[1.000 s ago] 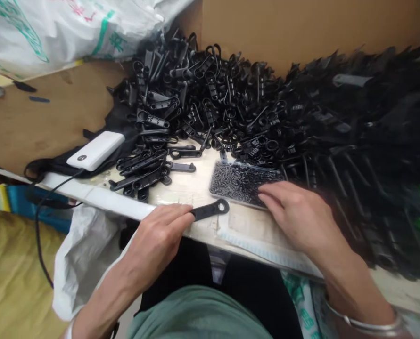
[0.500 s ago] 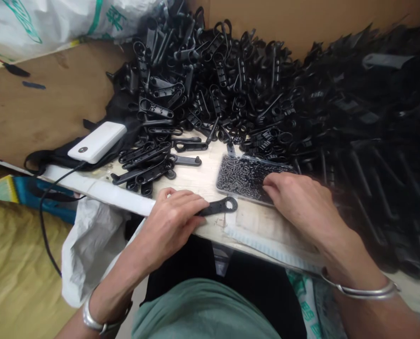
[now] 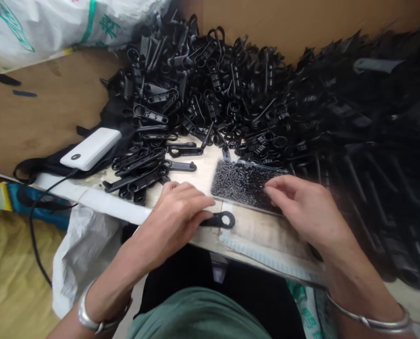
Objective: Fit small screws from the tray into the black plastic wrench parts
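My left hand [image 3: 181, 212] holds a flat black plastic lever [image 3: 225, 220] at the table's front edge. The lever's ring end sticks out to the right past my fingertips; its other end is hidden under the hand. My right hand [image 3: 301, 200] is over the right part of a shallow clear tray [image 3: 247, 206], thumb and fingertips pinched together. Many tiny dark and silvery pieces [image 3: 236, 181] fill the tray, too small to name. Whether a piece is between my right fingertips I cannot make out.
A large heap of black plastic levers [image 3: 213, 75] covers the back and right of the table. A smaller pile [image 3: 142, 174] lies left of the tray. A white power bank [image 3: 91, 148] with a black cable [image 3: 36, 235] rests on black cloth at the left.
The whole view has shifted a little, so things sit lower and farther left. My left index finger is raised more off the lever. The right hand stays pinched at the tray.
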Available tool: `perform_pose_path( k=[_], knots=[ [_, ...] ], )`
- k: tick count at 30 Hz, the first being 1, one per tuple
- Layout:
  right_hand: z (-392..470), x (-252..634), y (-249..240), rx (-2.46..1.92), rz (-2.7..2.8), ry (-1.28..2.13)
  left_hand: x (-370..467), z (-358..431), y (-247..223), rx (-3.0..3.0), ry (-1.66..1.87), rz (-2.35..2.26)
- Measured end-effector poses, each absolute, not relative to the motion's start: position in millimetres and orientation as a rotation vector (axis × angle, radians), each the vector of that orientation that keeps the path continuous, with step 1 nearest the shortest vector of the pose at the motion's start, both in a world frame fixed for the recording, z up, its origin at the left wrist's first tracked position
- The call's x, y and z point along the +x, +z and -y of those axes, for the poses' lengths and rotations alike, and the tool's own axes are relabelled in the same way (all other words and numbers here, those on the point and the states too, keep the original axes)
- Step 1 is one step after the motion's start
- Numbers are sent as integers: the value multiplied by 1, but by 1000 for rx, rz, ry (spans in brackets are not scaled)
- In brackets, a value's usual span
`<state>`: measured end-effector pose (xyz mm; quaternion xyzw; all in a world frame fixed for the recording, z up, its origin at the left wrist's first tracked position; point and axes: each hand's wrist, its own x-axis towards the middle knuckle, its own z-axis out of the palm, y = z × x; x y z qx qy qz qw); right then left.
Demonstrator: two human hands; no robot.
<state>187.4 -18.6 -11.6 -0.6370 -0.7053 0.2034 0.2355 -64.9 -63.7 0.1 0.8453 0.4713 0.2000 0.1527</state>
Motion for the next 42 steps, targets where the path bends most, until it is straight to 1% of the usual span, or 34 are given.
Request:
perform_pose_path(
  k=[3, 6, 8, 13, 20, 24, 29, 33, 37, 42],
  knots=[
    [23, 186, -11, -1705, 1703, 801, -39, 40, 7, 2597, 468, -1423],
    [27, 186, -10, -1641, 1528, 1034, -12, 16, 6, 2704, 411, -1379],
    [29, 188, -10, -1581, 1439, 1125, 2, 4, 4, 2744, 401, -1336],
    [32, 194, -16, -1456, 1311, 1183, 17, -10, 0, 2792, 271, -1409],
    [38, 195, -17, -1404, 1300, 1202, 13, -20, -5, 2757, 205, -1483],
    [40, 196, -16, -1366, 1226, 1222, 5, -20, -2, 2613, 335, -1460],
    [41, 192, -16, -1248, 994, 1453, -4, -15, 5, 2257, 598, -1476],
    [40, 183, -11, -1259, 901, 1502, -6, -7, 9, 2033, 713, -1526],
    [42, 178, -6, -1255, 886, 1533, -8, 7, 9, 1687, 852, -1374],
    [46, 172, -4, -1177, 901, 1579, -9, 21, 5, 1398, 872, -1214]
  ],
)
